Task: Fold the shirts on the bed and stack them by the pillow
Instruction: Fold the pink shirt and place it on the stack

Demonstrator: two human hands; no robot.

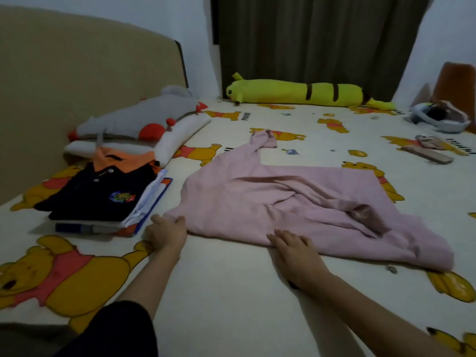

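Note:
A pink shirt [270, 202] lies spread and wrinkled across the middle of the bed, one sleeve stretched toward the far side. My left hand [166, 231] pinches its near left corner. On the shirt's near edge rests my right hand [293, 247], flat with its fingers apart. A stack of folded shirts [103, 199], topped by a black polo with an orange collar, sits left of the pink shirt. Just beyond the stack lies a white pillow [180, 132] with a grey plush cushion [144, 117] on top.
The bed sheet [231, 292] is cream with yellow cartoon bears. A long yellow plush toy [296, 92] lies along the far edge by the dark curtain. At the far right are a white helmet-like object [438, 117] and a small flat wooden item [427, 152]. The padded headboard [77, 81] stands at left.

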